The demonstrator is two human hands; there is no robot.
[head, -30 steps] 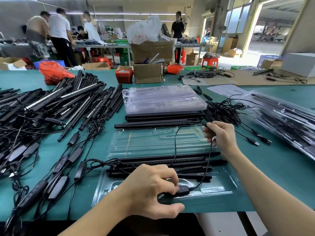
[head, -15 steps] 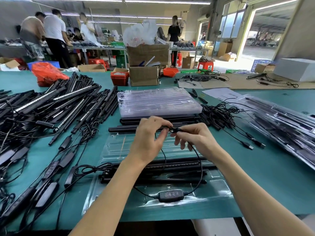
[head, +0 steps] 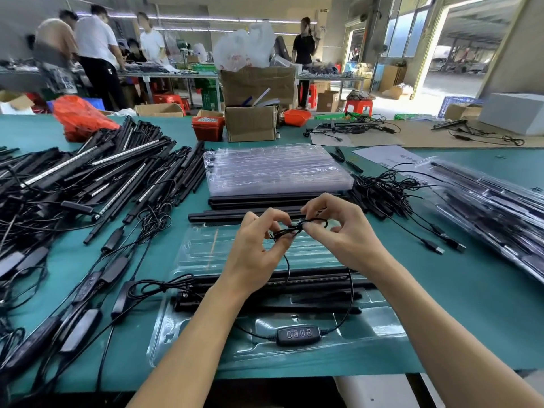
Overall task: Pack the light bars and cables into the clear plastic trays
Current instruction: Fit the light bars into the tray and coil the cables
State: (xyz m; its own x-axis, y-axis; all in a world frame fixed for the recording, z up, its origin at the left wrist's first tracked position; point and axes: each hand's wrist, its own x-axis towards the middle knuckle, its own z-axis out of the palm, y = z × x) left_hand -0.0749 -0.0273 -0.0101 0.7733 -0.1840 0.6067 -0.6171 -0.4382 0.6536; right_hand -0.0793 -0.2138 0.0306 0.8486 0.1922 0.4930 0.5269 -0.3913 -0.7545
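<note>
Both hands, left hand [head: 259, 248] and right hand [head: 344, 231], pinch a bunched loop of black cable [head: 297, 228] above the open clear tray [head: 182, 328], where light bars [head: 265, 301] and a four-button inline controller [head: 298, 334] (button markings unreadable) lie.

There is only one view, from a wide-angle camera worn on the head. It looks forward and down over the green table [head: 459, 304], tilted slightly. The left hand [head: 253, 248] and right hand [head: 344, 231] are close below the lens at 6 o'clock; the factory hall with other people stands far at 12 o'clock. Straight lines bend near the edges
</note>
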